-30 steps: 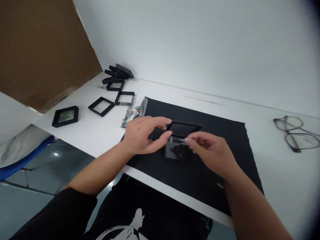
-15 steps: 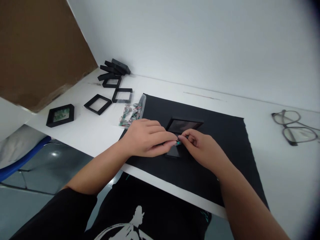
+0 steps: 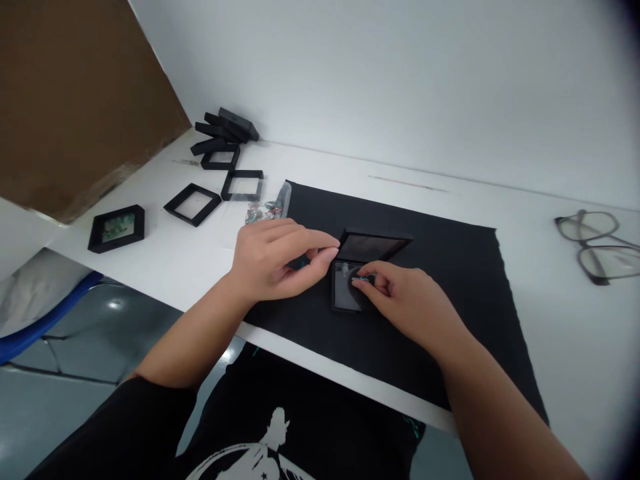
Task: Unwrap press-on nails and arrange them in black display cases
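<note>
Your hands come close together low in front of you, fingertips near each other.
Your left hand (image 3: 273, 260) lies palm down, forefinger stretched rightward above the thumb with a gap between them, the other fingers curled under. Your right hand (image 3: 405, 303) is pinched, thumb and forefinger tips pressed together, pointing left. Your left forearm (image 3: 195, 340) and right forearm (image 3: 495, 407) are bare and angle inward.

Left hand (image 3: 273, 260) back; right hand (image 3: 400, 303) down on case (image 3: 344, 297)
</note>
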`<state>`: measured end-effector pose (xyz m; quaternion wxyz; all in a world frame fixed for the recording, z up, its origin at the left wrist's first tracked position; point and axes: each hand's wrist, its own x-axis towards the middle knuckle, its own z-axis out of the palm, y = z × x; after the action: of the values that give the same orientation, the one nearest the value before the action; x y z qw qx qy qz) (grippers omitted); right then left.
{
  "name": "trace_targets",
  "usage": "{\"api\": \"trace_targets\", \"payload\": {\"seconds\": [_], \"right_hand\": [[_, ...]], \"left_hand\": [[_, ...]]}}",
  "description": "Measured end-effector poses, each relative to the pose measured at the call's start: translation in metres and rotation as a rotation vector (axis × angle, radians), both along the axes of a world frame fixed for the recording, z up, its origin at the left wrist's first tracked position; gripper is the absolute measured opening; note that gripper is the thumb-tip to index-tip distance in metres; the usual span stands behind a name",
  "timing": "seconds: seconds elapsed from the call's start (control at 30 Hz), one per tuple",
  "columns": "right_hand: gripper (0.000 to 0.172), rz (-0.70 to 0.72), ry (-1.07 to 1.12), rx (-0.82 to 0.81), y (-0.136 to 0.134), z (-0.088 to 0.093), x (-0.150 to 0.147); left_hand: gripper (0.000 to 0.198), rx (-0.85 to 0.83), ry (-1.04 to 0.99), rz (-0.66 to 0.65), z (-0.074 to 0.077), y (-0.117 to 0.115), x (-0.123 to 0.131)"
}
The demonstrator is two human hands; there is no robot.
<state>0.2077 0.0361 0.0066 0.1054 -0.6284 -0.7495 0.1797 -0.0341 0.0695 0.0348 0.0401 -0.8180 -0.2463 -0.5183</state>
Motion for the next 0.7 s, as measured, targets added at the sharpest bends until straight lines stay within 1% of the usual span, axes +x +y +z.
{"api": "trace_targets", "payload": {"seconds": [0.23,0.37,0.43,0.47,0.53,0.63,0.7], "right_hand": [[0.023,0.009,0.009,0.056,0.002,-0.004,0.005],[0.026,0.092,0.108,0.102,0.003,-0.004,0.01],[0.026,0.111,0.156,0.12,0.004,-0.003,0.014],[0.025,0.102,0.168,0.124,0.004,-0.002,0.016],[0.023,0.04,0.155,0.129,0.003,0.0,0.02],[0.022,-0.069,0.048,0.138,0.004,0.0,0.024],[0.024,-0.075,-0.014,0.148,0.004,-0.003,0.022]], "left_hand": [[0.006,0.001,-0.018,0.035,0.002,0.001,-0.003],[0.005,-0.013,-0.021,0.036,0.001,0.002,-0.003],[0.003,-0.018,-0.017,0.031,0.001,0.002,-0.003],[0.003,-0.02,-0.018,0.03,0.001,0.002,-0.004],[0.002,-0.031,-0.023,0.036,0.0,0.002,-0.005],[0.004,-0.053,-0.054,0.059,0.0,0.002,-0.006],[0.004,-0.065,-0.074,0.067,0.0,0.001,-0.006]]}}
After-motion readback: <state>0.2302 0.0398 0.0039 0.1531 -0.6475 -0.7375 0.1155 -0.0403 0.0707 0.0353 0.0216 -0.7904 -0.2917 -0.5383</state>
